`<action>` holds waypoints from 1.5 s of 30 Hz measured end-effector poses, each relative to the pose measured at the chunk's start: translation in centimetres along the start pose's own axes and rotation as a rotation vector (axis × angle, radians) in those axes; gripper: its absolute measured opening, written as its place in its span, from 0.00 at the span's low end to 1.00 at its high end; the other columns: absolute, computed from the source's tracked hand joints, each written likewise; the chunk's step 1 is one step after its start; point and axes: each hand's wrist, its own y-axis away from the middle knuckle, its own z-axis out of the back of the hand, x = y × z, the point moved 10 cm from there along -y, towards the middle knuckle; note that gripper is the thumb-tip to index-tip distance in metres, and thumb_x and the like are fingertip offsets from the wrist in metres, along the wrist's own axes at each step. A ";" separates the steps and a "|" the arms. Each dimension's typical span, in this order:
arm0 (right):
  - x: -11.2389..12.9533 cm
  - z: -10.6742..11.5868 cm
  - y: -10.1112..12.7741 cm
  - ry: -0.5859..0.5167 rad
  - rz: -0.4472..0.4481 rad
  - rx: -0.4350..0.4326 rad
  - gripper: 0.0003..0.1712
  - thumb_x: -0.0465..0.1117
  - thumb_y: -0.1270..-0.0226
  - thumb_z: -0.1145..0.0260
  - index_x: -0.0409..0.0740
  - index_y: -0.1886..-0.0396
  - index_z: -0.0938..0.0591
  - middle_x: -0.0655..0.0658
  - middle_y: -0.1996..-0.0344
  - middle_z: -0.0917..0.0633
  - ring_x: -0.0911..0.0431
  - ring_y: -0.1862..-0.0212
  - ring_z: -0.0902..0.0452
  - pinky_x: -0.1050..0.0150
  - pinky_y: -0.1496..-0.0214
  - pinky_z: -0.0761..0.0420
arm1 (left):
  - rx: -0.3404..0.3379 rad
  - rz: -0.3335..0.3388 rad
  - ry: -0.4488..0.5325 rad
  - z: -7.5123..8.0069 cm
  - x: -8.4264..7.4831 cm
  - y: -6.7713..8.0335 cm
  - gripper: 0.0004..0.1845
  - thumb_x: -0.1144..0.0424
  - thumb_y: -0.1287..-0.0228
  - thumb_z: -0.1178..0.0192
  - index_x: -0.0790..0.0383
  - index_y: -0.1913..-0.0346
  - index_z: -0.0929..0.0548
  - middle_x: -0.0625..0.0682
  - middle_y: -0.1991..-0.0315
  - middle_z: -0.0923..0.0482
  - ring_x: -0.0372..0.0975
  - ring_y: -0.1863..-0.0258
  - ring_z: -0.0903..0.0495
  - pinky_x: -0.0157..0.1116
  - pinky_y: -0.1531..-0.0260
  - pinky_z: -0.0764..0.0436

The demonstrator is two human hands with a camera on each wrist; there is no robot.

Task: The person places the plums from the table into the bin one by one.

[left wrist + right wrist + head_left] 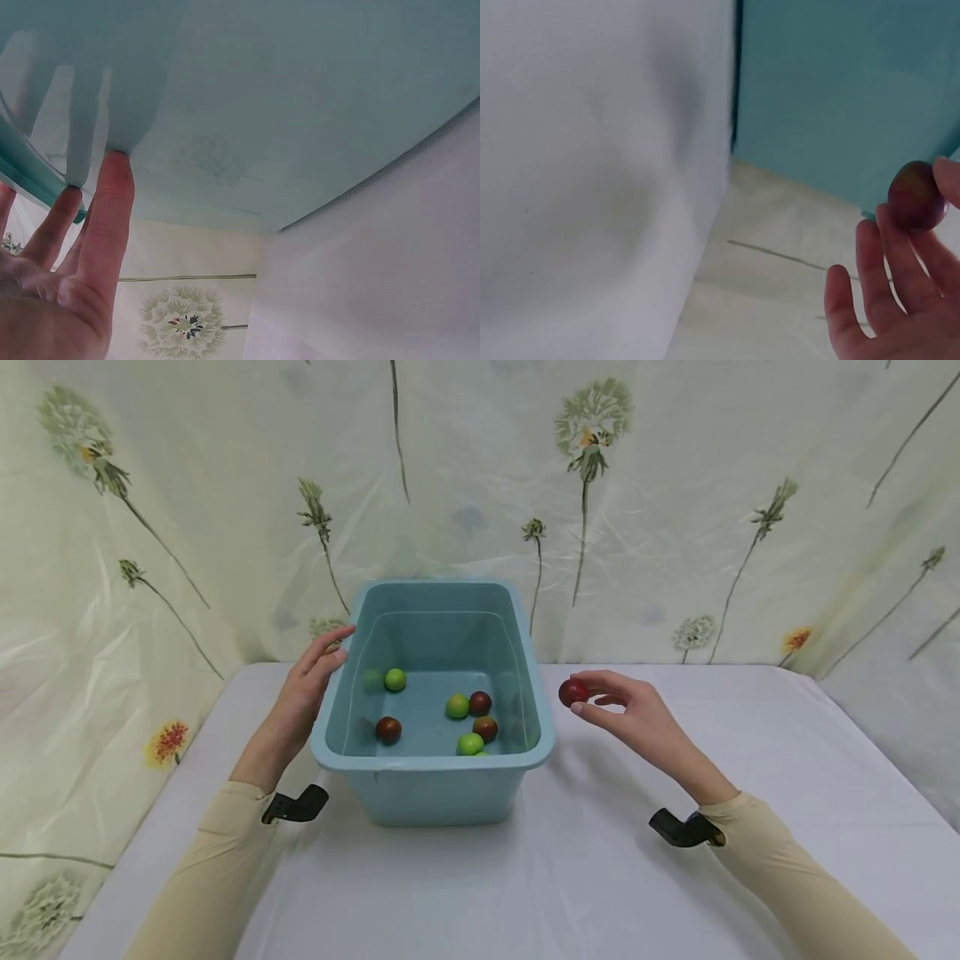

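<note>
Head view shows your right hand (pixel 630 714) pinching a dark red fruit (pixel 573 692) between thumb and fingertips, held in the air just beside the right rim of the blue tub (pixel 435 764), near its upper edge and apart from it. The fruit is close to round, so you cannot read a clear long axis or pointing direction from this view. Your left hand (pixel 303 689) lies with straight fingers against the tub's left outer wall, holding nothing.

Inside the tub you can see three green fruits (pixel 395 679) and three dark red fruits (pixel 387 729) scattered on the floor; only the head view shows these. The tub stands on a white tablecloth (pixel 600 877), in front of a dandelion-print backdrop (pixel 675 510).

Right wrist view adds what the head view lacks: the fruit (pixel 916 196) looks slightly oval there, its longer side running roughly up and down in the picture, resting on your fingertips (pixel 889 225) with the tub wall (pixel 840 90) behind.

Left wrist view shows your fingers (pixel 109 202) flat on the tub wall (pixel 300 97), tips touching under the rim; the fruit is out of sight there.
</note>
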 end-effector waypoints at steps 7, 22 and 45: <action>1.7 0.3 -0.3 -0.035 0.028 -0.031 0.22 0.45 0.34 0.30 0.50 0.40 0.20 0.51 0.51 0.16 0.59 0.49 0.22 0.68 0.49 0.23 | -0.001 0.010 0.018 -0.1 0.0 0.1 0.26 0.46 0.24 0.52 0.43 0.27 0.36 0.55 0.36 0.37 0.46 0.40 0.32 0.34 0.51 0.24; 2.4 0.7 -1.6 -0.091 0.029 -0.108 0.23 0.47 0.32 0.32 0.50 0.39 0.21 0.50 0.49 0.16 0.58 0.48 0.23 0.65 0.49 0.23 | -0.001 0.021 0.022 -0.3 -0.1 0.1 0.26 0.47 0.24 0.53 0.43 0.26 0.37 0.54 0.35 0.38 0.46 0.39 0.33 0.36 0.50 0.25; 9.5 1.0 -4.0 -0.289 0.147 -0.203 0.22 0.35 0.31 0.35 0.34 0.39 0.22 0.38 0.50 0.17 0.42 0.52 0.20 0.64 0.53 0.20 | 0.015 0.010 0.015 -0.3 0.2 0.0 0.27 0.45 0.24 0.53 0.42 0.27 0.37 0.55 0.36 0.38 0.47 0.40 0.33 0.37 0.50 0.25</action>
